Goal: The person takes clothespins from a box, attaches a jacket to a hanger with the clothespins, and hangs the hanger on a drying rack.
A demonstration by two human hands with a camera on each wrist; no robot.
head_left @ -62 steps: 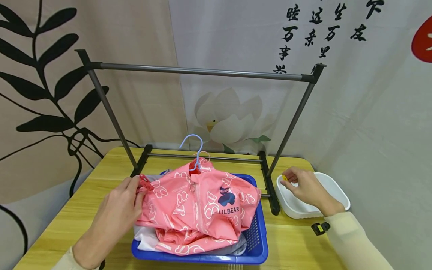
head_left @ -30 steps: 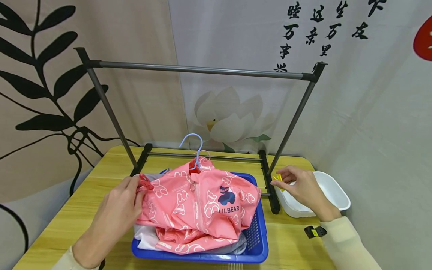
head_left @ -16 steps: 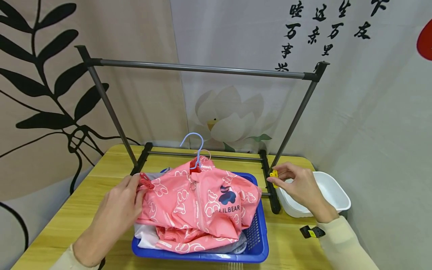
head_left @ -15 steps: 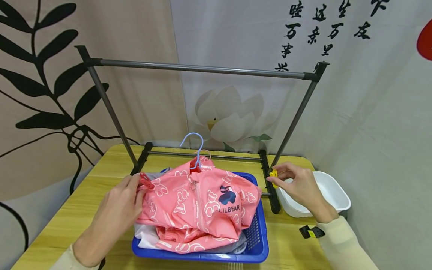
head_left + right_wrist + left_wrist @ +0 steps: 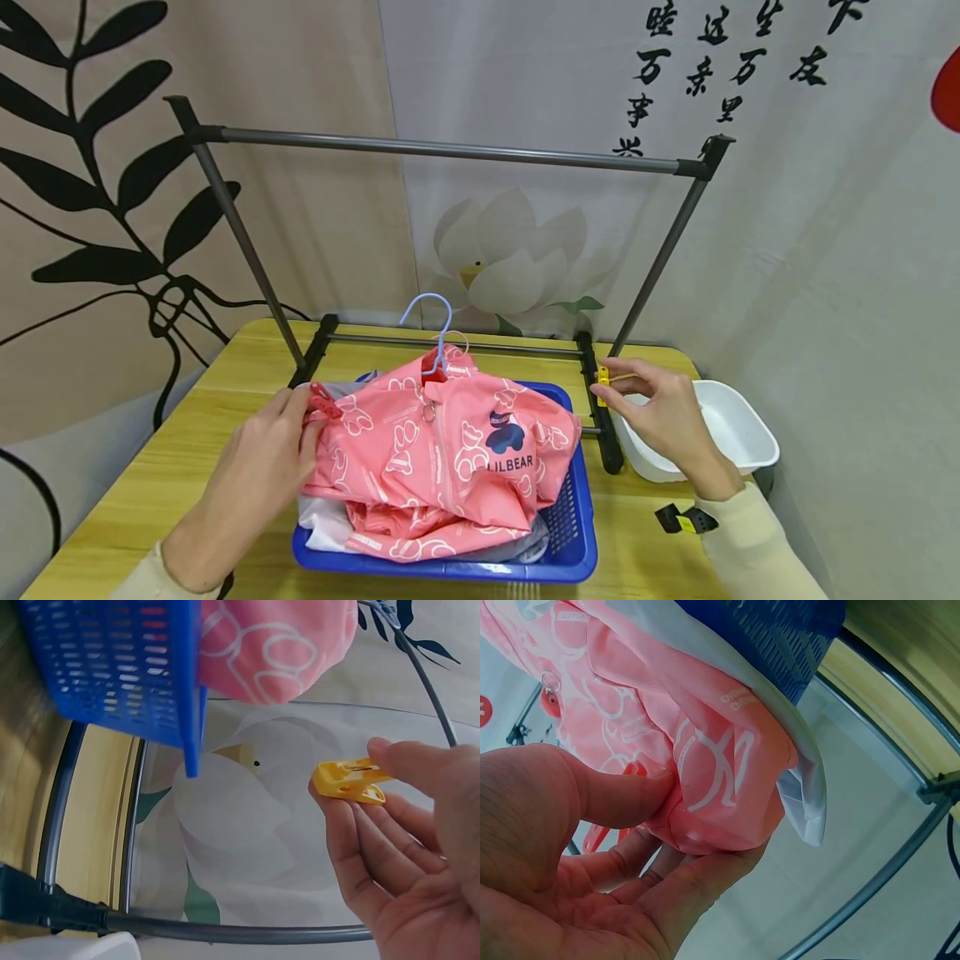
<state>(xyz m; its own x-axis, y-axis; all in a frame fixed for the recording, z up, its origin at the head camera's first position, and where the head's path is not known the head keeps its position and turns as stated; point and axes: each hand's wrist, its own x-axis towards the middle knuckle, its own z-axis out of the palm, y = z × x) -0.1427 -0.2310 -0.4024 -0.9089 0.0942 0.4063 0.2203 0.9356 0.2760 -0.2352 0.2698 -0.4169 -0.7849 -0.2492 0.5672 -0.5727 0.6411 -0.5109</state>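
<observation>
A pink zip jacket (image 5: 405, 500) with white bear outlines and "LILBEAR" lettering lies heaped over a blue basket (image 5: 582, 533). The light-blue hook of a hanger (image 5: 447, 321) sticks up from its collar. My left hand (image 5: 251, 467) pinches the jacket's left side between thumb and fingers, as the left wrist view also shows. Beside those fingers a red clothespin (image 5: 324, 402) sits on the fabric. Between thumb and fingertips my right hand (image 5: 667, 417) holds a yellow clothespin (image 5: 349, 780), right of the jacket and apart from it.
A grey garment rack (image 5: 450, 150) stands on the wooden table (image 5: 637, 533), its top bar spanning behind the basket. Beside its right foot is a white plastic bin (image 5: 738, 425). White and grey clothes (image 5: 324, 529) show under the jacket. A printed curtain (image 5: 825, 250) hangs behind.
My right hand has come away from over the white bin, moving left toward the rack's right foot with the yellow clothespin. The left hand keeps its hold on the jacket.
</observation>
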